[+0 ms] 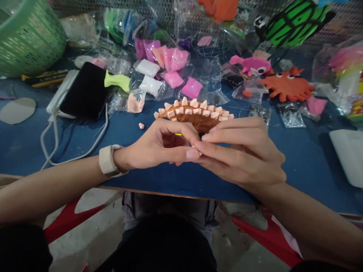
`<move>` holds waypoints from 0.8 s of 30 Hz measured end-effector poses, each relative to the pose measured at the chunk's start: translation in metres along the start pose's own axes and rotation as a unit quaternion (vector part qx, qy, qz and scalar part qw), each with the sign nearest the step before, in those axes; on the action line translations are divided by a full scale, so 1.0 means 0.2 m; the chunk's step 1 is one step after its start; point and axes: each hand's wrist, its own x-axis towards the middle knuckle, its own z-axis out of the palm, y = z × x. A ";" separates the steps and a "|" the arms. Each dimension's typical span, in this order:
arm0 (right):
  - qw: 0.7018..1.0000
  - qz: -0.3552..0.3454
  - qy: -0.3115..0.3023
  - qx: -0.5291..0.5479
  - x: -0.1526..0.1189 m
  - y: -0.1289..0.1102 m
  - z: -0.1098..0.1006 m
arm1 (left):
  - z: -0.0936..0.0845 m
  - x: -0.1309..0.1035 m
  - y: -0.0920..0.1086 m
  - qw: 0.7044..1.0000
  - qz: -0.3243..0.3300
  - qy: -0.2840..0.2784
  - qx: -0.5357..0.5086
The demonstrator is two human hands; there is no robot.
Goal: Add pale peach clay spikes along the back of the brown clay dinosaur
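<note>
A brown clay piece [198,121] lies on the blue table, with rows of pale pink clay spikes [179,110] along its curved top. My left hand [159,145] and my right hand [244,155] meet in front of it and hide its lower part. Their fingertips press together around a tiny bit of pale pink clay [200,153], mostly covered by the fingers. Both hands are closed in a pinch. A small loose lump of pink clay [141,125] lies on the table beyond my left wrist.
Clay packets [147,68] in clear plastic spread across the back. At left stand a green basket [31,41], a black phone [85,90] and a white cable [45,139]. An orange clay crab [289,86] and a green turtle [297,22] are right; a white object [348,155] is nearer.
</note>
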 end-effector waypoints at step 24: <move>0.999 0.002 0.038 0.031 -0.01 0.05 0.06 | 0.01 0.01 -0.02 0.999 0.002 0.049 0.024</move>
